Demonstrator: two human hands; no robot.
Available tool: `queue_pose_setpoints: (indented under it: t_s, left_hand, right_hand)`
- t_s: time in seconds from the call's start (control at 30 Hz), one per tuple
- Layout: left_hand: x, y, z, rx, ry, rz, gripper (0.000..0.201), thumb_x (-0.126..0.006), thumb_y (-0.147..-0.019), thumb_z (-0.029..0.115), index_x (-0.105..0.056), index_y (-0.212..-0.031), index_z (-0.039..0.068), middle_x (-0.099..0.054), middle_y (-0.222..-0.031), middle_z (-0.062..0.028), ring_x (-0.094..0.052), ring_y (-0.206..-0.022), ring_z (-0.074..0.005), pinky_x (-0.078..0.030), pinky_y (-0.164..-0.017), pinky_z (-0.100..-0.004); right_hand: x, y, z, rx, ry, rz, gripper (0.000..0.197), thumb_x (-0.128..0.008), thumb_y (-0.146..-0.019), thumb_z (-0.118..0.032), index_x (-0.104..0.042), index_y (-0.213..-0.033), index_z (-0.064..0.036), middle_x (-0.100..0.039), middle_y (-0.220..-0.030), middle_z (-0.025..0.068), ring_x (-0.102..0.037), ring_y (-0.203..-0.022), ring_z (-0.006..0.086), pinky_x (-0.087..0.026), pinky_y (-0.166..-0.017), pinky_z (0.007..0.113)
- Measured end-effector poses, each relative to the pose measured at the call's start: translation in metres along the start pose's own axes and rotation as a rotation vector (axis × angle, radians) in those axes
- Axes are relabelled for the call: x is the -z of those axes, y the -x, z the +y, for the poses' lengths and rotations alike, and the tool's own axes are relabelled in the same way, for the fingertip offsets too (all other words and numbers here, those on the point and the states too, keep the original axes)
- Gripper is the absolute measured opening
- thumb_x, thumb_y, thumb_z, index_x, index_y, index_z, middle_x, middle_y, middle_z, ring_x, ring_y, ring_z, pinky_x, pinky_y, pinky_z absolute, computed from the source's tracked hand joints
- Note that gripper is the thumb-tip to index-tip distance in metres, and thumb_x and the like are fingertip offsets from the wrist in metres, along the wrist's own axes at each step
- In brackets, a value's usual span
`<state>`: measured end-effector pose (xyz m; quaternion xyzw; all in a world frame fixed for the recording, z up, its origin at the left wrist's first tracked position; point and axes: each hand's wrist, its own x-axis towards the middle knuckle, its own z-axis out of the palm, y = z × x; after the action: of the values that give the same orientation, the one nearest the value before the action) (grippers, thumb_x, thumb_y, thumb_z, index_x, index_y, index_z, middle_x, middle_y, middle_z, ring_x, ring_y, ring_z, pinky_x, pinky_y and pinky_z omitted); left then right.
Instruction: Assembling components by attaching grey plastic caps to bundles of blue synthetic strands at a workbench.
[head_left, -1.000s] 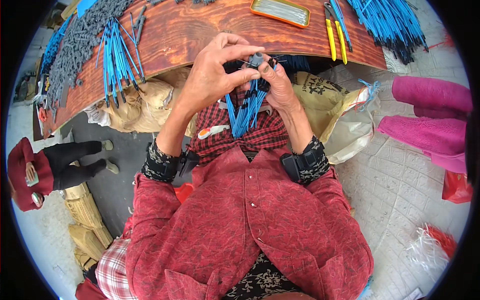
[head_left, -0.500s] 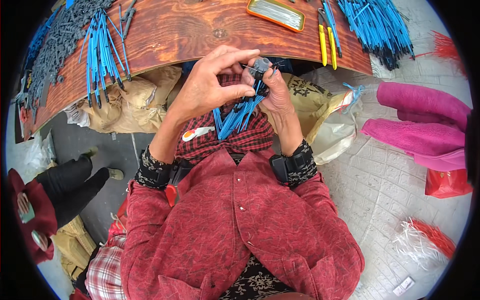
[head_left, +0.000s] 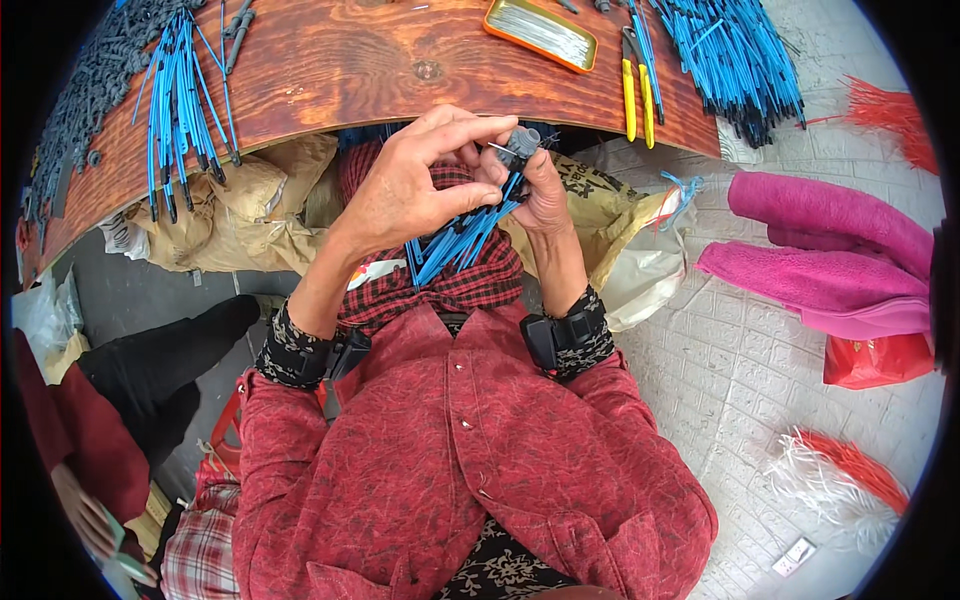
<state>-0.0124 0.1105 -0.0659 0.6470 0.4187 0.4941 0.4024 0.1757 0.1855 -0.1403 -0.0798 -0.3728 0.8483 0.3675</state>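
Observation:
My right hand (head_left: 543, 200) pinches a small grey plastic part (head_left: 521, 143) above my lap, its thumb against the part's side. My left hand (head_left: 425, 175) is beside it, thumb and index finger stretched apart; the index tip reaches the part's top, and the other fingers are partly hidden. A thin metal pin (head_left: 498, 149) sticks out from the part toward my left hand. Below both hands, a bunch of blue rods (head_left: 455, 250) with black ends lies on a red-and-black checked cloth (head_left: 490, 272) over my lap.
On the wooden table (head_left: 370, 80) are grey plastic parts (head_left: 95, 110), blue rods (head_left: 178, 105), an orange-rimmed tray of pins (head_left: 492, 28), yellow-handled pliers (head_left: 638, 95) and more blue rods (head_left: 735, 70). Sacks (head_left: 250, 200) stand underneath. Pink cloth (head_left: 820, 265) is at right. Another person's leg (head_left: 165, 355) is at left.
The grey part has turned in my right hand and now shows more of its side. The view has shifted slightly. At left, the other person has moved nearer, toward the lower edge.

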Motion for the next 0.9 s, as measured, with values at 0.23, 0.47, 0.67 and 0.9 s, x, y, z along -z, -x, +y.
queue_pose_setpoints:
  t_s: [0.23,0.47,0.67,0.9]
  left_hand:
    - [0.001,0.002,0.004,0.047,0.058,0.016,0.057,-0.072,-0.08,-0.006,-0.059,-0.135,0.003,-0.058,-0.114,-0.0063,-0.062,-0.096,-0.0122,-0.053,-0.086,-0.0247]
    - [0.028,0.035,-0.023,0.288,0.179,0.161,0.033,-0.068,-0.091,0.001,-0.066,-0.124,-0.001,-0.06,-0.109,-0.0038,-0.061,-0.098,-0.0102,-0.049,-0.089,-0.0239]
    - [0.043,0.091,-0.071,0.62,0.126,0.054,0.019,-0.067,-0.095,0.017,-0.072,-0.104,0.001,-0.064,-0.082,0.0041,-0.055,-0.078,-0.0045,-0.045,-0.069,-0.0216]
    - [0.043,0.122,-0.148,0.767,0.125,0.186,0.029,-0.067,-0.097,0.027,-0.069,-0.112,0.003,-0.063,-0.086,0.0048,-0.054,-0.075,-0.0038,-0.045,-0.069,-0.021]
  right_hand:
    - [-0.001,-0.001,-0.001,-0.011,-0.006,-0.005,0.053,-0.071,-0.09,-0.046,-0.058,-0.119,-0.0031,-0.062,-0.087,0.0084,-0.061,-0.075,0.0173,-0.053,-0.067,0.029]
    - [-0.001,-0.002,-0.004,-0.026,-0.086,-0.058,0.055,-0.073,-0.088,-0.045,-0.057,-0.121,-0.0043,-0.062,-0.085,0.0083,-0.064,-0.071,0.0196,-0.054,-0.068,0.037]
    - [0.006,0.0,-0.006,-0.017,-0.116,-0.059,0.053,-0.073,-0.088,-0.045,-0.059,-0.121,-0.0049,-0.063,-0.086,0.0082,-0.065,-0.071,0.0197,-0.055,-0.069,0.037]
    - [0.008,-0.003,-0.004,-0.02,-0.118,-0.083,0.052,-0.072,-0.089,-0.043,-0.059,-0.122,-0.0052,-0.064,-0.086,0.0081,-0.065,-0.073,0.0198,-0.055,-0.07,0.037]
